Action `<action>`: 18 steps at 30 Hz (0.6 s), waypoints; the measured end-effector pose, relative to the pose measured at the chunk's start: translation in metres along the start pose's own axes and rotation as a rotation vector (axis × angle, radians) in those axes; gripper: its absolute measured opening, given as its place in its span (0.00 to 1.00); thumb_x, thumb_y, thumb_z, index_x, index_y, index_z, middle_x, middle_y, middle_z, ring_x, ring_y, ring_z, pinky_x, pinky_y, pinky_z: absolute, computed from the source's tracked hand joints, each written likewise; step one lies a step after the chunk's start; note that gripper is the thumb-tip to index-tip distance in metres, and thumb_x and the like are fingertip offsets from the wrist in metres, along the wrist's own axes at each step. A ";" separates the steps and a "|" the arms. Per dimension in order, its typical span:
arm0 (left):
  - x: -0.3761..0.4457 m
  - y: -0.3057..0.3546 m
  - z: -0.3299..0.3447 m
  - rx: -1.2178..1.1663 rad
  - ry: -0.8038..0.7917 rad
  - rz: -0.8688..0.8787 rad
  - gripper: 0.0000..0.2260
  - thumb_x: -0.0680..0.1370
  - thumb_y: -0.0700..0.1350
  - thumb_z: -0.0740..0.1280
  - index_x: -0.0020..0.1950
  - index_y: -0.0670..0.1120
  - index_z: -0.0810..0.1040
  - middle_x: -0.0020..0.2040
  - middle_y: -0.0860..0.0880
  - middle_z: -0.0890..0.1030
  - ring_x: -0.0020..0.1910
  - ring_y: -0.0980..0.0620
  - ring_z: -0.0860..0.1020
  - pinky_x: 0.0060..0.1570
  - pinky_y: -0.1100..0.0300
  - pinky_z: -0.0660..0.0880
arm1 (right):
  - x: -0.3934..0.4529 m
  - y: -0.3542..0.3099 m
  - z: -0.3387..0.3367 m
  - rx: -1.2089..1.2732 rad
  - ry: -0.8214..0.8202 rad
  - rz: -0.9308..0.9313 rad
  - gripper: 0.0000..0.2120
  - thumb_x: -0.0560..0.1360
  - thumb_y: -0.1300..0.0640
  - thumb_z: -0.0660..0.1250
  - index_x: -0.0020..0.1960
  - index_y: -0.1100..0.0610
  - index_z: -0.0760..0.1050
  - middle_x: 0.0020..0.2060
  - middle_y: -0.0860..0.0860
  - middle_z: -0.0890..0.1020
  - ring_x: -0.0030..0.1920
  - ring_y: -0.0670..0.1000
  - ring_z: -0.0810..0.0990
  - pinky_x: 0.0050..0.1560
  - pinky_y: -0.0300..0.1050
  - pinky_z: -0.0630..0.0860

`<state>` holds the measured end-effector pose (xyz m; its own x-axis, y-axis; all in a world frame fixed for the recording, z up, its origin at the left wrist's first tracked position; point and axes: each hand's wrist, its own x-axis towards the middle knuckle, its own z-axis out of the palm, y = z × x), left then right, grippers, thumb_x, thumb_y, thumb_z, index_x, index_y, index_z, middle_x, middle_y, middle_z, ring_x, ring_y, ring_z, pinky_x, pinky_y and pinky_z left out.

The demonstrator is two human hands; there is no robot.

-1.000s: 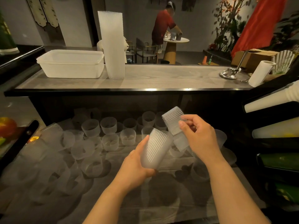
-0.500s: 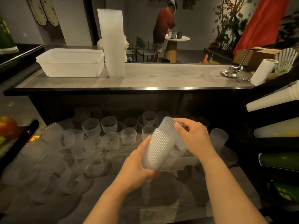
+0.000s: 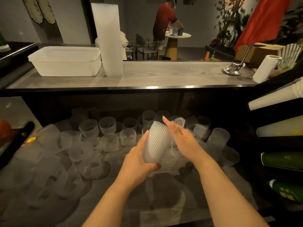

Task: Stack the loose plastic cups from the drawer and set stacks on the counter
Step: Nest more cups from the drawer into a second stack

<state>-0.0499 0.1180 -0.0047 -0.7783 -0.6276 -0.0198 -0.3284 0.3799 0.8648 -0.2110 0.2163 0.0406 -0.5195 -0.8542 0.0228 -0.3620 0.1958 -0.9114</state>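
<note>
Honestly, left hand (image 3: 139, 163) wraps base of ribbed cup stack (image 3: 156, 141), tilted over drawer (image 3: 114, 185). Right hand (image 3: 182, 138) flat, fingers straight, pressing rim end. Push square along axis so cups seat fully, probably.

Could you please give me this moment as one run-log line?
left hand: grips ribbed cup stack | right hand: open beside stack | tall stack: on counter

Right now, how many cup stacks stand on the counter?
1: the tall cup stack stands on the counter, beside the white tub. None seems hidden.
</note>
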 end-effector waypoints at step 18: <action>0.005 -0.023 -0.006 0.002 0.037 -0.131 0.51 0.65 0.52 0.78 0.71 0.76 0.45 0.63 0.59 0.64 0.60 0.53 0.70 0.59 0.49 0.76 | 0.053 0.108 -0.015 -0.834 0.079 0.465 0.41 0.73 0.31 0.62 0.78 0.37 0.44 0.77 0.53 0.59 0.75 0.61 0.59 0.71 0.57 0.65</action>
<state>-0.0429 0.1018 -0.0218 -0.7085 -0.6965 -0.1135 -0.4269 0.2950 0.8548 -0.2885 0.1996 -0.0503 -0.7897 -0.5754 -0.2127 -0.5249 0.8133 -0.2511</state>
